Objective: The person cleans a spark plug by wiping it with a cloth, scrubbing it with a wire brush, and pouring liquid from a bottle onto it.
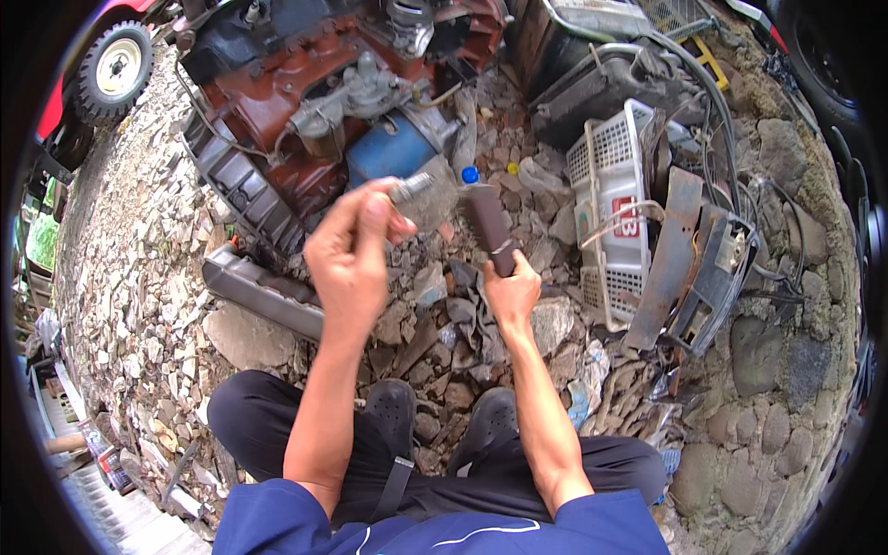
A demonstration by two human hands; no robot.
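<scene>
My left hand (pixel 357 243) pinches a small metal part (pixel 414 185), silvery and seemingly threaded, between thumb and fingers; it is too small and blurred to name more exactly. In my right hand (pixel 512 288) is the handle of a brown brush (pixel 488 218), its dark bristles turned towards the left. The brush and the metal part are apart. Beyond my hands lies an engine block (pixel 250 114) with rust-red paint, a blue oil filter (pixel 390 152) and a grey metal pump (pixel 368 89) on its side. A blue bottle cap (pixel 470 175) shows just past the brush.
A white plastic crate (pixel 610 208) with metal scraps stands to the right, beside a stone wall (pixel 756 354). A grey metal cover (pixel 260 291) lies on the rubble left of my hands. A wheel (pixel 116 73) stands far left; a dark metal tank (pixel 617 87) sits behind the crate.
</scene>
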